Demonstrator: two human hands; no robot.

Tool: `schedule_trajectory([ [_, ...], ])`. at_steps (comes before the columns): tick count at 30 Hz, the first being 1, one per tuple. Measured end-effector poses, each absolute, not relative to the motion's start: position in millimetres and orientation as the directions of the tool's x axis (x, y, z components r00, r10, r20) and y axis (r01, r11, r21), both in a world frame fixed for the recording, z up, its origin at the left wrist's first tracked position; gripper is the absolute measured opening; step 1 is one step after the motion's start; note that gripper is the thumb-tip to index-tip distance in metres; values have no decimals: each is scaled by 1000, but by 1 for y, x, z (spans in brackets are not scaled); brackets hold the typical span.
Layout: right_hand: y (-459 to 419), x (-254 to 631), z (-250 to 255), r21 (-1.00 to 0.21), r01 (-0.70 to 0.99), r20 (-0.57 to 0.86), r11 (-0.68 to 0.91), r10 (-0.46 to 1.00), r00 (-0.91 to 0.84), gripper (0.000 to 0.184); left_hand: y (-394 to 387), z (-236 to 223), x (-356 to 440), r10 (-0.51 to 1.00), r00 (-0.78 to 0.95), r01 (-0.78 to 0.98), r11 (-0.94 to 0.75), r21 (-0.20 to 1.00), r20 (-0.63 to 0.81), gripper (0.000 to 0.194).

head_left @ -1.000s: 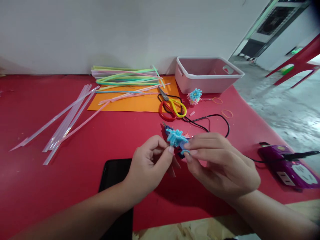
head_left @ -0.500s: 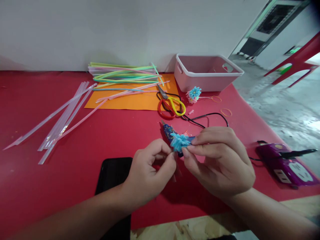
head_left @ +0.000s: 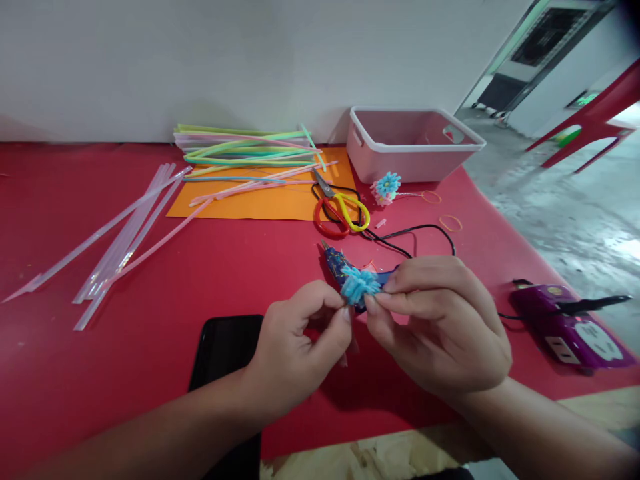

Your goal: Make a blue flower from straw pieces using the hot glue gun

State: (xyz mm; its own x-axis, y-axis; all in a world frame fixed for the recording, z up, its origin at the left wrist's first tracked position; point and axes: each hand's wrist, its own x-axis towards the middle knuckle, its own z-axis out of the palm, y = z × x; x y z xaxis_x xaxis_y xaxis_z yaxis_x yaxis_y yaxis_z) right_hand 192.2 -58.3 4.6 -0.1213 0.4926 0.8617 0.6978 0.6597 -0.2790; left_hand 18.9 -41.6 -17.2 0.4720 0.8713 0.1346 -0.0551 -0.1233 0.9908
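Between my two hands is a small light-blue fuzzy flower [head_left: 359, 285], apparently made of pipe cleaner. My left hand [head_left: 305, 347] pinches its left lower edge between thumb and forefinger. From the right, my right hand [head_left: 440, 320] grips the flower's other edge with thumb and fingertips. Just beyond them, a dark-blue glue gun [head_left: 335, 261] lies on the table, its nozzle pointing away and left; the flower and fingers hide part of it. Scissors [head_left: 345, 212] with one red and one yellow handle lie farther back. A finished blue-and-pink flower piece [head_left: 387, 187] rests by the bin.
Colourful pipe cleaners [head_left: 250, 150] lie on an orange sheet [head_left: 240, 210]. Clear glue sticks [head_left: 125, 233] are at left, a black phone [head_left: 227, 347] near my left forearm. A pink bin [head_left: 410, 160] stands at back; a purple power strip [head_left: 570, 327] sits right, a black cord [head_left: 425, 228] across the table.
Almost nothing differs. The whole view has shifted slightly, and both hands keep hold of the blue flower in nearly the same place.
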Motion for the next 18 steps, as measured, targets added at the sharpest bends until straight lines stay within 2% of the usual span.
schedule_trajectory([
  [6,-59,192,4,-257,717,865,648,484,-128,19,-41,-16,19,862,493,-81,-92,992,120,14],
  [15,-55,196,4,-265,697,831,666,524,-184,27,-39,-11,22,887,462,-154,83,985,-3,18],
  [18,-56,195,4,-267,717,838,644,523,-157,28,-38,-10,24,893,450,-220,108,970,3,17],
])
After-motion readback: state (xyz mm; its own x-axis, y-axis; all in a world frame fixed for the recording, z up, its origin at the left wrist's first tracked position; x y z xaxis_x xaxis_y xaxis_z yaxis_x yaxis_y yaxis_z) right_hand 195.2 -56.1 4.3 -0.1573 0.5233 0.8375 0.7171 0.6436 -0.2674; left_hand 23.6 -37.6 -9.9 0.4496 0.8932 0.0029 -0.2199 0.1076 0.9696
